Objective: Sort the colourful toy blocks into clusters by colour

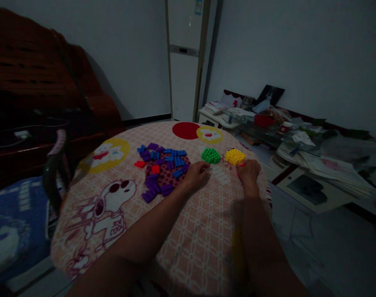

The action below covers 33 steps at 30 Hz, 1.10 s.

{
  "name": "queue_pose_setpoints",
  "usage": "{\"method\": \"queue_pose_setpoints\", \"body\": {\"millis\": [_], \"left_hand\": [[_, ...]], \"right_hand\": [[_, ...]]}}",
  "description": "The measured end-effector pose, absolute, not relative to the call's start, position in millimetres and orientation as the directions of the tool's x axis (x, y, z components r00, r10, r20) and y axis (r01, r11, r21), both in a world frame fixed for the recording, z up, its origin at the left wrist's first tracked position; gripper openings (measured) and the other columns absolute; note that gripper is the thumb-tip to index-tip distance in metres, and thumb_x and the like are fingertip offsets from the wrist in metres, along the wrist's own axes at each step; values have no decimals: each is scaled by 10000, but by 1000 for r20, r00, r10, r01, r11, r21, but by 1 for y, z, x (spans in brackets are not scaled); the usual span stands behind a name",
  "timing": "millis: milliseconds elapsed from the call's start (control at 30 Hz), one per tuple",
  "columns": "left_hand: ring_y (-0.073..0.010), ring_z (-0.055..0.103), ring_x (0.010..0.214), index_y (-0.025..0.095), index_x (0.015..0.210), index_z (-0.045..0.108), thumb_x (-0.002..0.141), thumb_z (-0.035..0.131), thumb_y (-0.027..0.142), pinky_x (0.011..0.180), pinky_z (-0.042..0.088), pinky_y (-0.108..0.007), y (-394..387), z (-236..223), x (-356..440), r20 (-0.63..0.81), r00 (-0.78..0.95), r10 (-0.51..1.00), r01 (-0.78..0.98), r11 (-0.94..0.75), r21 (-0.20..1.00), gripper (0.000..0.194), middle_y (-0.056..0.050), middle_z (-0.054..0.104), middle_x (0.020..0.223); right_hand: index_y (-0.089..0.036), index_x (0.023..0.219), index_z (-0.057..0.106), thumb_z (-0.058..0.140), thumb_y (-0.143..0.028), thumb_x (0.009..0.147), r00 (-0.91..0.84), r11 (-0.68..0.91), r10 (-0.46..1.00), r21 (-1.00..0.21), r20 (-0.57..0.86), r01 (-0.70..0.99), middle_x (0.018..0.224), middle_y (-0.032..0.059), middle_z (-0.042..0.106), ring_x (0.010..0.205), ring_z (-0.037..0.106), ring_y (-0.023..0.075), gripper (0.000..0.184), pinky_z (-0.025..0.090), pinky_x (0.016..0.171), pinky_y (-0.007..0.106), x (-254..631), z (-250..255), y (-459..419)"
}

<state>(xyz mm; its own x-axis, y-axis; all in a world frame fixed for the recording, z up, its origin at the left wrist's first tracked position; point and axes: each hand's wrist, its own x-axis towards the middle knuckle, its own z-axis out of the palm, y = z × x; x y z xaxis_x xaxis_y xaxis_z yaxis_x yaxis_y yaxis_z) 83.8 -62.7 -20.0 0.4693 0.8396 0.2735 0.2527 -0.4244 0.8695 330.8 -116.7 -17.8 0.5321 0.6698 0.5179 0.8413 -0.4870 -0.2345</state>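
Bends the fingers of the right hand (250, 171) down narrowly at some small red pieces (242, 165), partly covered by that hand near the right side of the cloth-covered tabletop (200, 231); cannot tell whether gripping or only touching. Curls the fingers of the left hand (198, 173) inward, close together, just beside a heap of small green pieces (210, 155); cannot tell whether holding anything. Just beyond the right hand, a heap of small yellow pieces (235, 156), to the right of the green heap and apart from it. Left of the left hand, a loose spread of blue pieces (175, 153) and purple pieces (153, 185), with a red cluster (156, 169) among them and another (140, 164) at the outer edge. Nearer and farther left, a printed dog figure (115, 220). Off the tabletop, a dark wooden seat (23, 62) to the left, a tall white unit (184, 86) at the back, and a cluttered low stand (287, 179) to the right.
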Motion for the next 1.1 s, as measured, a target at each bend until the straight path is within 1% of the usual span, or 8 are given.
{"method": "queue_pose_setpoints", "body": {"millis": [233,367,500,600,767,900,1000,1100], "left_hand": [[-177,682,837,152,1044,703,801,616,147,777,549,-289,-55,-18,83,297,457,838,320,-467,824,258,-60,738,923],[-184,682,922,149,1067,701,774,574,69,874,542,-306,-36,0,63,381,393,837,414,-531,739,329,-77,731,1042],[-194,674,932,142,1143,682,794,548,70,897,539,-326,-25,9,49,440,317,840,504,-542,673,380,-98,717,1093],[-215,659,996,152,1153,673,797,563,91,942,519,-352,-31,-2,54,407,449,796,552,-605,574,378,-110,713,1122],[-258,666,934,137,994,700,843,577,185,905,494,-370,-44,-14,68,291,625,725,626,-688,367,201,-150,708,967],[-224,652,916,156,1100,662,818,647,275,829,490,-317,-50,-8,70,372,562,739,548,-669,502,306,-120,698,1041],[-163,606,755,155,977,665,796,657,329,683,458,-260,-57,-6,74,374,493,786,432,-594,678,251,-40,688,863],[-126,539,642,146,836,664,778,647,323,586,391,-231,-63,-7,79,345,466,815,356,-530,770,187,5,636,706]], "right_hand": [[-143,908,677,595,-319,775,511,-452,633,-258,581,854,996,160,640,1027,536,301,236,356,974,468,331,-21,-119],[-158,996,668,556,-310,827,427,-296,566,-309,705,904,1115,159,639,1067,527,291,253,341,1010,476,321,-9,-125],[-154,958,668,507,-276,876,368,-154,567,-344,737,926,997,148,672,990,555,276,217,386,974,441,297,-2,-126],[-161,929,677,501,-269,890,339,-94,620,-361,708,928,950,146,686,961,567,275,210,416,936,419,277,-4,-124],[-179,1025,702,545,-262,896,213,78,739,-395,639,915,1047,136,709,1021,607,265,219,447,960,401,252,-9,-122],[-182,1081,717,614,-255,875,102,228,807,-466,581,855,1067,126,721,1026,636,258,242,483,949,393,240,-12,-119],[-178,1083,729,606,-196,866,38,332,828,-544,560,770,1056,116,728,963,658,231,250,516,879,359,237,-10,-117],[-187,1036,748,610,-155,857,-4,407,820,-577,573,708,1030,96,733,938,667,207,228,520,850,326,237,-7,-119]]}}
